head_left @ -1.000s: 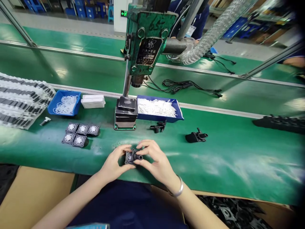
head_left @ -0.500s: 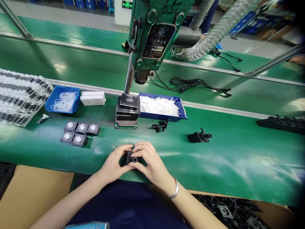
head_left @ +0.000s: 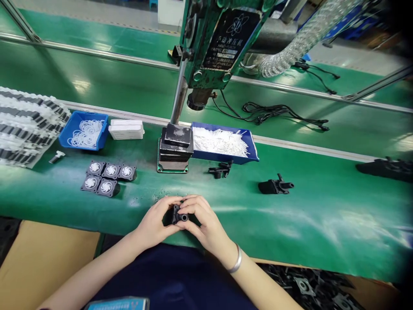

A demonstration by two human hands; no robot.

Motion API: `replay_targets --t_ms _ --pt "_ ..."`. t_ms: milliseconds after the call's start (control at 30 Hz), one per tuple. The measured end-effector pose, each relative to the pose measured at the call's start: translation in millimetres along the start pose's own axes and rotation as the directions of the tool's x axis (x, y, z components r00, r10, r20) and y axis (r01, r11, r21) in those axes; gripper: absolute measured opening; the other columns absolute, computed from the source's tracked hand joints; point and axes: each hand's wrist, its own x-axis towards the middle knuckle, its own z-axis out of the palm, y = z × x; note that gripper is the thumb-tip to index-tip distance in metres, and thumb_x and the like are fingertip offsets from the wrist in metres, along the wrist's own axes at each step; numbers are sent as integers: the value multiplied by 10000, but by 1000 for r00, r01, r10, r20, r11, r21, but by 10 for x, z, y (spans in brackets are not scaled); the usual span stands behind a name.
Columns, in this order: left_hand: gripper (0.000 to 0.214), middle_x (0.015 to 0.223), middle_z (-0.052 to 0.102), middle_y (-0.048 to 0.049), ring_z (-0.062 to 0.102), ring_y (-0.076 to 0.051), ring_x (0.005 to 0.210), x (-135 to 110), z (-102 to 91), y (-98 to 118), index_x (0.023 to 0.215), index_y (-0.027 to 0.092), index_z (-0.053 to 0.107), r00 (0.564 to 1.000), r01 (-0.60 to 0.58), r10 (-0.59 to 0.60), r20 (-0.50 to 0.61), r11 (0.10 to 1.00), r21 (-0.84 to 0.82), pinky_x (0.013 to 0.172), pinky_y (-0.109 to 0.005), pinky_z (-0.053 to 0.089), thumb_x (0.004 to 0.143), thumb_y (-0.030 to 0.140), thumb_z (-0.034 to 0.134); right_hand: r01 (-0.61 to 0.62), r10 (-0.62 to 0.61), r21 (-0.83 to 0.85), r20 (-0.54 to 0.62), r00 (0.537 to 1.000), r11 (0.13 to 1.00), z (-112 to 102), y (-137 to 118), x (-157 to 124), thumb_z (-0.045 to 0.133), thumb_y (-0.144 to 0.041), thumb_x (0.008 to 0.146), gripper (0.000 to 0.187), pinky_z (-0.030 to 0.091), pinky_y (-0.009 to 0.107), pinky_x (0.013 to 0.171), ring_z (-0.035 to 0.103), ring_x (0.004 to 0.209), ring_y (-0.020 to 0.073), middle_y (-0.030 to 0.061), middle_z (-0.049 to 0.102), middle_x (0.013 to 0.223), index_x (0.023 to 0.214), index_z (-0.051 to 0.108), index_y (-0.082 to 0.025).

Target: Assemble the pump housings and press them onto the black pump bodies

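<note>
Close to the bench's front edge, a small black pump (head_left: 180, 215) with a short round spout is held between both hands. My left hand (head_left: 158, 219) closes around its left side, fingertips at the top. My right hand (head_left: 203, 221) pinches it from the right, the thumb below the spout. Part of the pump is hidden by the fingers. Farther right, a similar black pump (head_left: 275, 185) lies on its side. A black spouted cover (head_left: 221, 169) lies beyond my hands. To the left, several black pump bodies (head_left: 108, 187) with white impellers stand grouped together.
A green hand press (head_left: 222, 43) stands over a stacked metal block (head_left: 177, 148). Behind are a blue bin of white rings (head_left: 63, 138), white boxes (head_left: 126, 130) and a blue tray of white rods (head_left: 253, 148). White-and-grey parts (head_left: 29, 129) are piled at left.
The camera view has shifted slightly, so the press appears farther right and higher. Both hands keep their hold on the pump, with hardly any change in finger position.
</note>
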Motion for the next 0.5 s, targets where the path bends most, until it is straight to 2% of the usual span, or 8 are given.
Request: replay_targets --t_ms 167,300,367,433,500 --pt "477 1223 652 -73 638 -221 1103 20 -45 18 1295 252 501 998 -46 44 49 998 52 954 -383 548 857 231 690 -10 10 5 -10 1000 1000 42 15 -31 668 -289 921 152 506 424 935 587 1061 227 50 639 998 1043 586 -250" --pt "472 1187 666 -71 652 -219 1068 -13 -25 21 1261 248 522 996 -84 84 5 994 72 929 -368 556 832 218 717 7 -7 10 3 1000 1000 38 10 -19 646 -324 933 141 498 425 959 579 1084 231 52 634 1003 1036 581 -252" --pt "471 1156 675 -67 660 -214 1040 19 -73 81 1252 249 531 991 -126 129 -32 989 82 908 -353 561 826 220 729 30 -30 2 40 999 1000 -57 -39 48 630 -393 934 203 500 420 975 575 1107 234 63 635 1043 1075 580 -256" --pt "450 1131 679 -69 658 -212 1027 134 -204 211 1240 245 548 972 -220 227 -61 970 106 899 -345 559 830 230 732 74 -72 -35 49 996 997 -246 -137 184 602 -452 939 292 506 421 985 568 1143 242 90 621 1136 1153 569 -257" --pt "404 1109 678 -70 650 -212 1022 347 -410 392 1198 234 582 937 -322 337 -95 935 148 911 -348 549 828 251 744 137 -139 -128 -12 990 982 -517 -278 401 583 -444 954 320 507 435 989 563 1166 251 113 596 1210 1207 557 -252"
